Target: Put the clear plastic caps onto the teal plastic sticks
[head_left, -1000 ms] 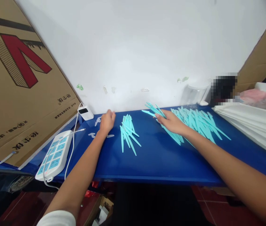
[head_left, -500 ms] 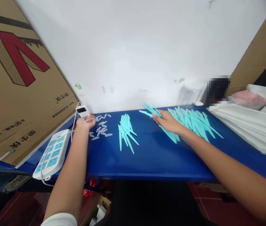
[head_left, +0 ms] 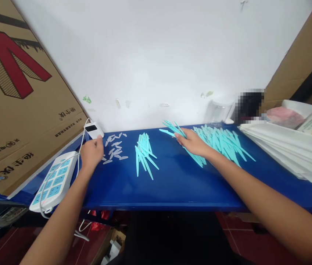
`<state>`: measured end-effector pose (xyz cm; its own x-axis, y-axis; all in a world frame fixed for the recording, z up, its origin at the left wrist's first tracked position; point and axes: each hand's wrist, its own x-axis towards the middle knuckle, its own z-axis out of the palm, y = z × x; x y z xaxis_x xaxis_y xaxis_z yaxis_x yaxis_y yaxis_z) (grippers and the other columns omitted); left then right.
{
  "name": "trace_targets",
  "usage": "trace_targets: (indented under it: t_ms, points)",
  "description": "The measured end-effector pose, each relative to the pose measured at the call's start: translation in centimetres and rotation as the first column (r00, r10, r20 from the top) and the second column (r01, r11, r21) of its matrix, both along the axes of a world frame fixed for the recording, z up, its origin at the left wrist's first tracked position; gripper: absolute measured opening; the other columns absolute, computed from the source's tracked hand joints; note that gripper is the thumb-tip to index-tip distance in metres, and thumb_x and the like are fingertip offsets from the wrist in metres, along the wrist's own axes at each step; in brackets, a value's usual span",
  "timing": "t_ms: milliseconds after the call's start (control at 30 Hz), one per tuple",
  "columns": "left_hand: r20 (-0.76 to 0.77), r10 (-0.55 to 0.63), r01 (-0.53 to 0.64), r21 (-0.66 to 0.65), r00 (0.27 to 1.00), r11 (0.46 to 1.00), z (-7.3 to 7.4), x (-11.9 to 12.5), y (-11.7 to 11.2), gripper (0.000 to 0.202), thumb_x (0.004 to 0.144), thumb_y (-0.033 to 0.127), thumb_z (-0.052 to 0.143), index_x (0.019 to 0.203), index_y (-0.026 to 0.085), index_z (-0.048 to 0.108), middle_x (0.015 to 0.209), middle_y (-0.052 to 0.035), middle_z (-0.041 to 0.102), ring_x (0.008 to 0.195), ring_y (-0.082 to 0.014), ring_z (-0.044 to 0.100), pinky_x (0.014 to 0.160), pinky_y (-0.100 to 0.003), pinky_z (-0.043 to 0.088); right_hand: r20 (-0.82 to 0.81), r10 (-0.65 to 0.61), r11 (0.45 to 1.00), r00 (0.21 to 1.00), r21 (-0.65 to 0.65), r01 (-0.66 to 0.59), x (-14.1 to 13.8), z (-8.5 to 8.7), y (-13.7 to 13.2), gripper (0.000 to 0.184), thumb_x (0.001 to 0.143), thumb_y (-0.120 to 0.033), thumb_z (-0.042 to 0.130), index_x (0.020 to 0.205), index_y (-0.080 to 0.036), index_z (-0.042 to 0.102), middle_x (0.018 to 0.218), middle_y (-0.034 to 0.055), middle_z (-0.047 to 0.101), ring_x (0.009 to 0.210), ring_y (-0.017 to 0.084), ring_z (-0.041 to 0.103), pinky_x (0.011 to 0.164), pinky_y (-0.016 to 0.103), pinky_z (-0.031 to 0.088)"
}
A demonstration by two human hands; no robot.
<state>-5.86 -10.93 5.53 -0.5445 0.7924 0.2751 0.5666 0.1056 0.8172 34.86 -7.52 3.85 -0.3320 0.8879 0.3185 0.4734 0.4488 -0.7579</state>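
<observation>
My right hand (head_left: 193,142) is closed around several slim teal eyebrow razors (head_left: 172,127), their ends fanning out to the left. Behind it and to the right lies a large pile of the same razors (head_left: 219,141) on the blue table. A smaller bunch of razors (head_left: 144,152) rests mid-table between my hands. My left hand (head_left: 92,152) has its fingers curled, back upward, at the lower edge of a white device with a dark screen (head_left: 93,129). Whatever its fingers may hold is hidden. Small translucent strips (head_left: 115,147) lie scattered just right of that hand.
A white power strip (head_left: 55,180) with a cable sits at the left beside a large cardboard box (head_left: 20,110). A clear container (head_left: 220,110) stands against the wall. At the right are stacked white sheets (head_left: 285,154). The table's front edge (head_left: 156,206) runs below.
My left hand has turned from palm up to back up and shifted slightly left and down, beside the white device. The right hand keeps its razors. The view has shifted slightly.
</observation>
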Motion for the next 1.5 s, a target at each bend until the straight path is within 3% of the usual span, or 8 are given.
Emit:
trace_targets:
  t_ms: [100,200,433,600,833,1000,1267,1500]
  points:
    - [-0.678,-0.082,-0.077,-0.201,0.731,0.976,-1.6,-1.0,-1.9,0.051,0.100,0.061,0.035,0.086,0.020,0.062,0.074,-0.0145,0.063,0.085,-0.0390,0.067,0.075,-0.043,0.048,0.003,-0.004,1.000,1.000,0.013,0.004,0.0,0.1,0.0,0.032,0.102,-0.046,0.045,0.090,-0.020,0.059,0.072,0.0006,0.060,0.065,0.018,0.055,0.067,0.032,0.042]
    - [-0.826,-0.218,-0.180,-0.355,0.520,0.917,-2.3,-1.9,-3.2,0.067,0.101,0.068,0.019,0.113,0.017,0.062,0.084,-0.0207,0.070,0.088,-0.0451,0.070,0.080,-0.050,0.049,0.008,0.001,1.000,1.000,0.016,-0.001,-0.1,0.0,0.0,0.032,0.102,-0.046,0.045,0.089,-0.020,0.058,0.073,0.0012,0.060,0.065,0.018,0.055,0.066,0.032,0.042]
    - [-0.752,-0.407,-0.118,-0.534,0.519,0.837,-2.1,-2.8,-3.3,0.092,0.085,0.090,0.032,0.129,0.012,0.053,0.098,-0.0276,0.073,0.096,-0.0504,0.070,0.079,-0.050,0.051,0.033,-0.005,1.000,0.999,0.018,0.004,0.0,-0.3,0.2,0.032,0.103,-0.047,0.043,0.089,-0.021,0.057,0.071,0.0011,0.060,0.064,0.019,0.055,0.064,0.032,0.041]
    - [-0.703,-0.416,-0.097,-0.564,0.576,0.820,-2.3,-3.4,-2.0,0.101,0.076,0.097,0.037,0.130,0.012,0.053,0.113,-0.0311,0.071,0.103,-0.0519,0.069,0.081,-0.052,0.052,0.063,-0.014,0.999,0.998,0.033,0.011,-0.1,-0.2,0.1,0.031,0.103,-0.045,0.043,0.086,-0.021,0.054,0.072,0.0018,0.059,0.065,0.020,0.055,0.065,0.032,0.040]
    - [-0.709,-0.391,-0.116,-0.551,0.586,0.826,-2.6,-4.7,-0.3,0.109,0.071,0.097,0.044,0.137,0.011,0.049,0.106,-0.0304,0.074,0.100,-0.0495,0.071,0.077,-0.046,0.053,0.094,-0.010,0.999,0.996,0.036,0.007,-0.4,0.0,-0.3,0.030,0.103,-0.044,0.042,0.087,-0.022,0.055,0.073,0.0026,0.060,0.068,0.021,0.055,0.067,0.032,0.039]
    - [-0.700,-0.505,-0.053,-0.609,0.505,0.791,-2.4,-4.7,0.4,0.092,0.081,0.093,0.034,0.125,0.015,0.058,0.099,-0.0246,0.074,0.094,-0.0446,0.073,0.075,-0.042,0.051,0.122,-0.020,0.999,0.992,0.053,0.014,-0.5,0.1,-0.5,0.030,0.104,-0.041,0.042,0.080,-0.023,0.048,0.073,0.0021,0.059,0.069,0.020,0.054,0.068,0.032,0.038]
    - [-0.735,-0.640,0.054,-0.647,0.223,0.761,-2.3,-3.5,0.1,0.064,0.104,0.064,0.017,0.113,0.020,0.062,0.088,-0.0157,0.075,0.086,-0.0375,0.074,0.078,-0.041,0.051,0.164,-0.029,0.997,0.986,0.075,0.016,-0.8,-0.5,-0.2,0.027,0.103,-0.039,0.043,0.081,-0.023,0.046,0.076,0.0025,0.059,0.070,0.020,0.055,0.067,0.032,0.038]
    - [-0.746,-0.639,0.055,-0.642,0.186,0.765,-2.3,-2.5,0.0,0.053,0.108,0.050,0.022,0.115,0.018,0.064,0.087,-0.0161,0.077,0.084,-0.0360,0.075,0.076,-0.040,0.052,0.154,-0.033,0.998,0.988,0.060,0.024,-0.7,-0.4,-0.3,0.027,0.103,-0.039,0.043,0.081,-0.024,0.044,0.074,0.0017,0.057,0.068,0.020,0.054,0.066,0.032,0.037]
